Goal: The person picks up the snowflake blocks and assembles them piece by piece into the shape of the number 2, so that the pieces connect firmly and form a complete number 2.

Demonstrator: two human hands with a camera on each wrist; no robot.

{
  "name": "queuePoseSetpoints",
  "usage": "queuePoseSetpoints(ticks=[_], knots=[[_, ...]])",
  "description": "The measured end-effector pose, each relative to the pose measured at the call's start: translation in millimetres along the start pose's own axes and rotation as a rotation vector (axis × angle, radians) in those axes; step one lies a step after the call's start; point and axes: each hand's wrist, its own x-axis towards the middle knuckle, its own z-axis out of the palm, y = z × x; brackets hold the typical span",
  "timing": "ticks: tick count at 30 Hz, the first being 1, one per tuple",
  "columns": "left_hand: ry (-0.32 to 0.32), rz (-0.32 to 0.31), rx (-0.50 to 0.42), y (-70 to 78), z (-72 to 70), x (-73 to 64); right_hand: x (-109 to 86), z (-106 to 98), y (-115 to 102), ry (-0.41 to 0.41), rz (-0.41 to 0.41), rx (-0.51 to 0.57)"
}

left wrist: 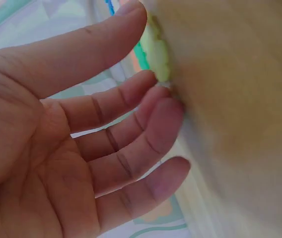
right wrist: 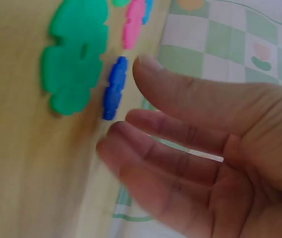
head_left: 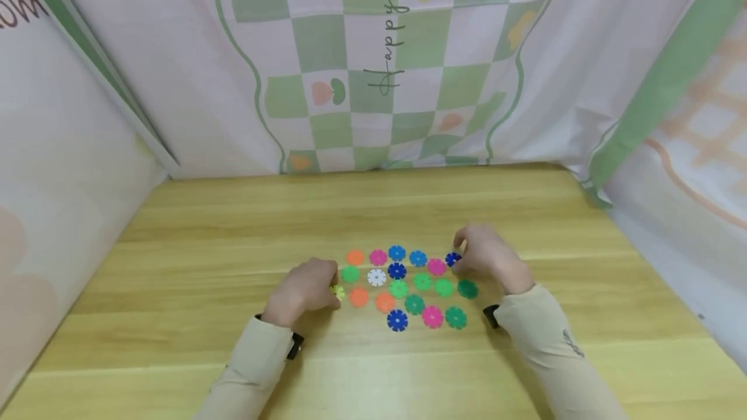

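Observation:
Flower-shaped plastic discs with notched edges lie in loose rows on the wooden table. At the left end of them is my left hand [head_left: 305, 289], thumb and fingertips spread about a yellow disc [head_left: 338, 292]. In the left wrist view that disc lies on the wood just past the thumb and forefinger tips, partly hidden. My right hand [head_left: 487, 253] is at the right end, beside a dark blue disc [head_left: 452, 259]. Its fingers are loosely bent with a gap between them and the disc in the right wrist view. A green disc [right wrist: 76, 59] lies close by.
Between the hands lie several more discs, among them a white disc [head_left: 376, 277], an orange disc [head_left: 358, 297], a pink disc [head_left: 432, 317] and a blue disc [head_left: 397, 320]. A checked curtain [head_left: 367, 50] hangs behind the wooden table [head_left: 362, 381].

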Motion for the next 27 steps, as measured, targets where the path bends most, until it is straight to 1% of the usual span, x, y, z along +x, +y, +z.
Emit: queuePoseSetpoints(ticks=[4, 7, 12, 14, 18, 21, 24, 27], knots=[[0.007, -0.005, -0.054, -2.8, 0.6, 1.8, 4.5, 2, 0, -0.003, -0.019, -0.067], [0.005, 0.01, -0.067, -3.5, 0.1, 2.4, 7.2, 3, 1, -0.01, -0.034, -0.093], [-0.012, 0.006, -0.078, -5.3, 1.3, 3.3, 8.1, 5, 1, -0.045, -0.023, -0.063], [-0.016, 0.009, -0.085, -5.2, 1.1, 4.5, 7.0, 3, 1, -0.036, -0.029, -0.058], [-0.015, 0.061, -0.084, -5.3, -0.9, 5.6, 6.1, -1, 0, -0.003, -0.066, -0.049], [-0.013, 0.112, -0.087, -6.4, -4.2, 5.3, 6.0, -3, -2, 0.019, -0.102, 0.003], [-0.021, 0.155, -0.145, -8.6, -7.8, 4.6, 4.5, -5, -8, 0.038, -0.139, 0.083], [-0.001, 0.214, -0.244, -9.0, -11.3, 4.1, 1.9, -5, -16, 0.072, -0.193, 0.17]])
